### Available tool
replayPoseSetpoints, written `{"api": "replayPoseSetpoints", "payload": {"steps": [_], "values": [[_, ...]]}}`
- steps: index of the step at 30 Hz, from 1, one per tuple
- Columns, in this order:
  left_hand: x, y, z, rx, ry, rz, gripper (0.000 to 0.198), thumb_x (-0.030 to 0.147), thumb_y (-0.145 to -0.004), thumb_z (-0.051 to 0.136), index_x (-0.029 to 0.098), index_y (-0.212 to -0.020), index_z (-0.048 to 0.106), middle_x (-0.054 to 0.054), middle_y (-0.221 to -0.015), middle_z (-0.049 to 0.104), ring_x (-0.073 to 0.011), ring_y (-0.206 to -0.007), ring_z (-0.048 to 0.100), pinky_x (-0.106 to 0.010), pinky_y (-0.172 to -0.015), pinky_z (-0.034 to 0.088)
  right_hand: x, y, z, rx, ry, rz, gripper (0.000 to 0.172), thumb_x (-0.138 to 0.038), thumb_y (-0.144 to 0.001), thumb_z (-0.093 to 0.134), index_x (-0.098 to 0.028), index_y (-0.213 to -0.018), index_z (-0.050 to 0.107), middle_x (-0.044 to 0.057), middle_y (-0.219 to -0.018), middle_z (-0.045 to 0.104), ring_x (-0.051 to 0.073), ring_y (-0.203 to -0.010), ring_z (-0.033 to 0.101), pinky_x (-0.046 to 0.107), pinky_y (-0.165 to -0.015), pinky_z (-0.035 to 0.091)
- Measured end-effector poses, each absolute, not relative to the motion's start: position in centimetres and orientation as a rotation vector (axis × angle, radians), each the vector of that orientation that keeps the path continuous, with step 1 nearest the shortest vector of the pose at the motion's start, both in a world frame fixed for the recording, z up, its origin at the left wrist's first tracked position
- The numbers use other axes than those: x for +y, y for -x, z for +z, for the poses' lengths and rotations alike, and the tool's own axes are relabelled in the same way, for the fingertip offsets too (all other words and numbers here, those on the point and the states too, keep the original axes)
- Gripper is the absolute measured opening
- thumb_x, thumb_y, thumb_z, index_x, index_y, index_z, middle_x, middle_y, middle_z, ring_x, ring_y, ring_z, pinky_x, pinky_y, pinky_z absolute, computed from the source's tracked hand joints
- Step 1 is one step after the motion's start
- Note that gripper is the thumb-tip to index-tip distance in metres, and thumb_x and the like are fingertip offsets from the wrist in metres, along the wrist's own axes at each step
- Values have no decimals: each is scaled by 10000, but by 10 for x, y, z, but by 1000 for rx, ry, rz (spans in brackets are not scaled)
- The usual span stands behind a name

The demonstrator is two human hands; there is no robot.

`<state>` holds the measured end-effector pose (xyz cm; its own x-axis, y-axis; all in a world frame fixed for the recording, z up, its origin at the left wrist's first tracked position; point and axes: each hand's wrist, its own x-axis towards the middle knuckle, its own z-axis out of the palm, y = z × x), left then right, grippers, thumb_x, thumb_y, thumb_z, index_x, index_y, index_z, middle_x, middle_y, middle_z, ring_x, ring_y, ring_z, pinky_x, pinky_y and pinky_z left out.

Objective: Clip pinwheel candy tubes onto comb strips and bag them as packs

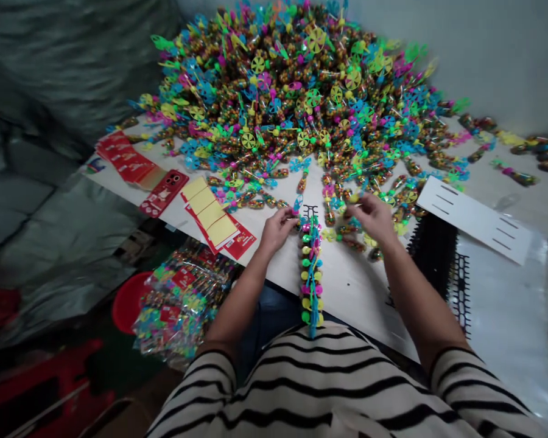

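Note:
In front of my body, a black plastic strip carries two rows of small candy-filled bottles with coloured caps and a blue-green run of fan tops down the middle. My left hand is at the strip's far left end, its fingers pinched on a candy-filled bottle with a pink cap and blue top. To the right, my right hand is closed at the fingertips around a candy-filled bottle with a yellow cap, slightly blurred. Loose bottles lie under and around that hand.
A large heap of candy-filled bottles covers the table's back. Left are red cards, a red phone and yellow labels. Right are a slotted white card and stacked black strips. Packed bags sit below left.

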<state>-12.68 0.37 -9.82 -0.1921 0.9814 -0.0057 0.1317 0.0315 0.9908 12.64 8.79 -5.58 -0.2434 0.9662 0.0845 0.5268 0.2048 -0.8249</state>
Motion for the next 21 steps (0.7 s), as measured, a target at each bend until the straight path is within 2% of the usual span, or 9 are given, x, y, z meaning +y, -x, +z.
{"api": "replayPoseSetpoints", "payload": {"steps": [3, 6, 11, 17, 21], "values": [[3, 116, -105, 1515, -1223, 1314, 226, 300, -763, 674, 175, -951, 676, -24, -870, 708, -131, -718, 630, -235, -681, 497, 61, -99, -74, -1902, 1229, 1115, 241, -414, -805, 594, -186, -878, 625, 20, -762, 645, 160, -665, 573, 292, -644, 466], [2, 109, -106, 1544, -1255, 1299, 190, 262, -781, 644, 186, -949, 690, -15, -862, 717, -129, -702, 634, -238, -684, 500, 52, -81, -87, -1923, 1186, 1108, 204, -385, -820, 570, -188, -851, 613, 19, -751, 609, 165, -687, 541, 294, -658, 443], [-1, 108, -104, 1596, -1321, 1214, 217, 207, -792, 599, 203, -986, 696, -22, -916, 730, -153, -787, 665, -261, -756, 519, 56, -78, -91, -1968, 1140, 1094, 171, -362, -816, 564, -195, -804, 598, 30, -771, 575, 178, -719, 517, 307, -684, 428], [-2, 105, -103, 1626, -1320, 1248, 184, 191, -787, 603, 200, -955, 677, -17, -888, 725, -156, -799, 670, -260, -756, 521, 63, -80, -88, -1977, 1089, 1185, 194, -393, -803, 601, -206, -843, 633, 25, -790, 590, 171, -720, 531, 306, -689, 445], [-2, 103, -101, 1623, -1314, 1244, 198, 191, -788, 604, 191, -974, 671, -22, -887, 724, -151, -777, 665, -256, -749, 521, 68, -85, -84, -1852, 1172, 1207, 245, -425, -733, 693, -198, -800, 632, 11, -745, 597, 157, -677, 544, 293, -645, 456]]}}
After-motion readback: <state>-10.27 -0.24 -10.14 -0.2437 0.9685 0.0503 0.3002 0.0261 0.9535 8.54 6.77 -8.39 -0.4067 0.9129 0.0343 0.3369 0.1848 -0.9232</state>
